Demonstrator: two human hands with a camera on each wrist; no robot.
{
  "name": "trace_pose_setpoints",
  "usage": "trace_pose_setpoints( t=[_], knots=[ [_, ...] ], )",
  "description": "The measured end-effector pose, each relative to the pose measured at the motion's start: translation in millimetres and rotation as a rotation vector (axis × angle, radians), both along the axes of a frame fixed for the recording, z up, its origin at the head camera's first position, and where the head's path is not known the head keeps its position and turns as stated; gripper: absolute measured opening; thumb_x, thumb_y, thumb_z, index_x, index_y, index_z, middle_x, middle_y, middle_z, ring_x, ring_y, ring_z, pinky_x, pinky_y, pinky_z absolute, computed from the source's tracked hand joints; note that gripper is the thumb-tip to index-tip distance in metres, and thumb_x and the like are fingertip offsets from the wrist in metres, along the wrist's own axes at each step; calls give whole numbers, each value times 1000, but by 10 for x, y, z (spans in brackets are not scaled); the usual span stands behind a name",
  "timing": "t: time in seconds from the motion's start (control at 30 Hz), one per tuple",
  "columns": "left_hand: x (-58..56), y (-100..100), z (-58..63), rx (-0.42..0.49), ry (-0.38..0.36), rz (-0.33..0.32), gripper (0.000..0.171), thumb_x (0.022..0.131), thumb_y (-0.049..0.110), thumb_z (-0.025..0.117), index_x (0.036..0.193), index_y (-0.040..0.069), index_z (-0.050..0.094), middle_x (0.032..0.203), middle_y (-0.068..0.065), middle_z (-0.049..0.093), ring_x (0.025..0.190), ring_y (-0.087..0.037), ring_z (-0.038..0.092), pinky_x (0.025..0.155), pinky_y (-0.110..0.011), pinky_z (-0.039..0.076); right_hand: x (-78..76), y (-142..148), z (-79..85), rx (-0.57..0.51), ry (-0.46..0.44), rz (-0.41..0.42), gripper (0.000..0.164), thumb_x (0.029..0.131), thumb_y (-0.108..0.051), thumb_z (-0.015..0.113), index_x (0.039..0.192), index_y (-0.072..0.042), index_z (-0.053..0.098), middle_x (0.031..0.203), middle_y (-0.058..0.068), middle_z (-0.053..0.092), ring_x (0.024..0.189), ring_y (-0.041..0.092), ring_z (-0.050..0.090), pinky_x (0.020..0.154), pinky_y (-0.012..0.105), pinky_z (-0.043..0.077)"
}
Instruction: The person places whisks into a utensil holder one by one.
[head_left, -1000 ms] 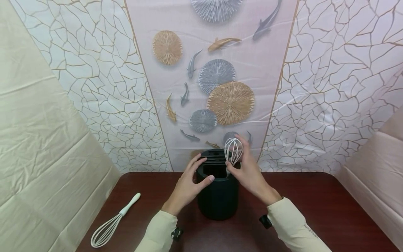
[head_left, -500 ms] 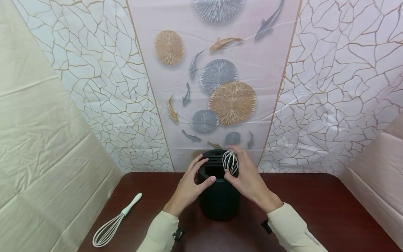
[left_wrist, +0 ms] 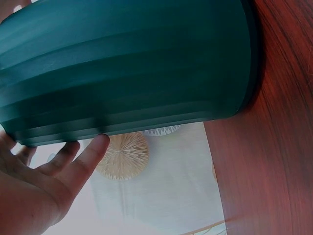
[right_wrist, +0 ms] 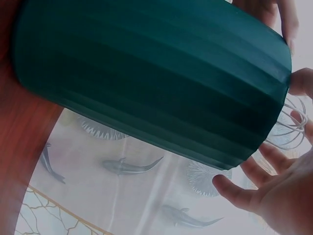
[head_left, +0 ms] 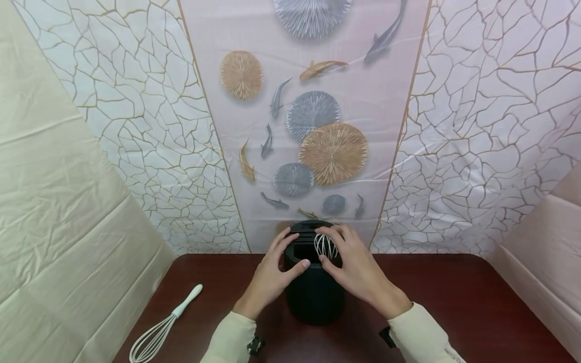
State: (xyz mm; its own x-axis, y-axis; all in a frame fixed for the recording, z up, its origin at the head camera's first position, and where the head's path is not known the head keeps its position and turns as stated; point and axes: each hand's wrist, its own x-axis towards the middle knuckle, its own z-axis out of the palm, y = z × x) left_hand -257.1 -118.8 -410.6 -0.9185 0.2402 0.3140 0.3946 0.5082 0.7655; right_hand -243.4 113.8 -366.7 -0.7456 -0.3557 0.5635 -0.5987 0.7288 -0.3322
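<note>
A dark green, ribbed utensil holder (head_left: pixel 315 297) stands upright on the table, with slots and a larger square opening in its top. My left hand (head_left: pixel 269 272) holds its left side, thumb at the front rim and fingers toward the back. In the left wrist view, fingertips of that hand touch the ribbed wall (left_wrist: pixel 137 73). With thumb and fingers, my right hand (head_left: pixel 360 269) grips the white wire head of a whisk (head_left: pixel 326 247) at the right part of the opening. The whisk's handle is hidden inside the holder. Wire loops (right_wrist: pixel 293 128) show beyond the rim in the right wrist view.
A second white whisk (head_left: pixel 165 322) lies on the left of the dark red wooden table (head_left: pixel 458 302), its handle pointing away from me. Behind the table hangs a patterned cloth (head_left: pixel 313 151) with fish and round motifs. Beige cloth (head_left: pixel 68 201) flanks the left side.
The right hand has lowered the whisk, so its wire head now sits down at the holder's rim. The left hand stays at the holder, and the other whisk lies where it was.
</note>
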Motion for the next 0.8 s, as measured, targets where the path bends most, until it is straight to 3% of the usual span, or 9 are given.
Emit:
trace_pose_setpoints(
  t=[0.33,0.6,0.8],
  knots=[
    [-14,6,19,-5,10,3,71,96,64,68,159,41,45,173,16,22,155,-28,34,113,-68,39,50,95,-11,-44,-116,33,83,100,-29,76,168,-27,28,156,14,48,143,37,46,108,66,45],
    [-19,-9,38,11,7,5,71,95,64,70,158,42,45,173,15,23,154,-28,35,112,-67,40,17,286,40,-98,-185,47,79,100,-43,74,165,-24,34,157,12,46,144,39,45,108,68,43],
    [-29,-5,8,14,9,4,72,95,63,70,158,40,47,173,17,23,154,-26,35,113,-65,41,-96,410,-55,-153,-278,86,79,100,-46,73,165,-23,35,165,9,37,150,38,38,112,71,37]
  ],
)
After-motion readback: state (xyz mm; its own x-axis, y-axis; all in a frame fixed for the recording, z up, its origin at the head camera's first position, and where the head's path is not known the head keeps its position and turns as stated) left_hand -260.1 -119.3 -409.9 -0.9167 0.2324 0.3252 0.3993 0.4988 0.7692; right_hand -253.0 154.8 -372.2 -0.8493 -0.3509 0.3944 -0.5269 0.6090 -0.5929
